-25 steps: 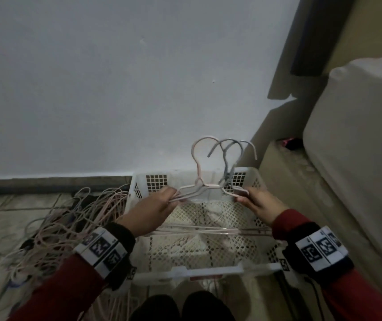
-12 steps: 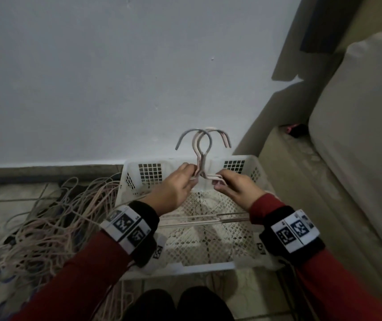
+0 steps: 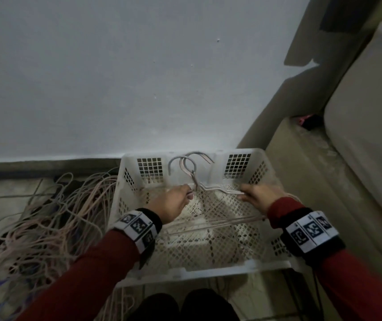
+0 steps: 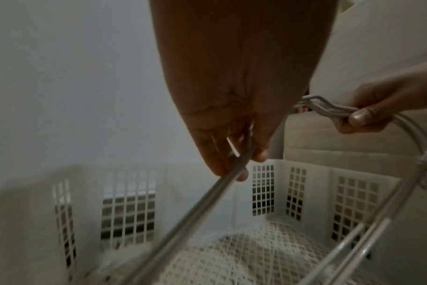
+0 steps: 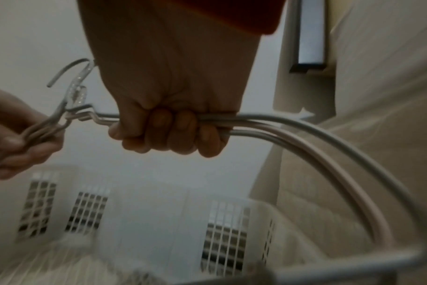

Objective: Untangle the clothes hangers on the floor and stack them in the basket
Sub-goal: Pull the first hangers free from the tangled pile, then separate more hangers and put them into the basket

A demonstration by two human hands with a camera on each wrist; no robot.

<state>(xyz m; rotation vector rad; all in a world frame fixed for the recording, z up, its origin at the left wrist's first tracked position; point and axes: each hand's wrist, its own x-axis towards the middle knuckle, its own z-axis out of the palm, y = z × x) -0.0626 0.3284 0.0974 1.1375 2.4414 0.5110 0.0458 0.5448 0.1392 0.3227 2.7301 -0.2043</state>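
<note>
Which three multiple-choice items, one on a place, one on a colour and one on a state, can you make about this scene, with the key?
1. The tangled pile of thin wire hangers lies where?
A. left of basket
B. inside basket
C. on the cushion

2. The perforated plastic basket is
A. blue
B. white
C. black

3. The bundle of grey and pink wire hangers is
A. lying loose
B. held one-handed
C. held by both hands

Key: 1 A, floor pile beside its left wall; 2 B, pale lattice; 3 C, left hand and right hand grip it.
</note>
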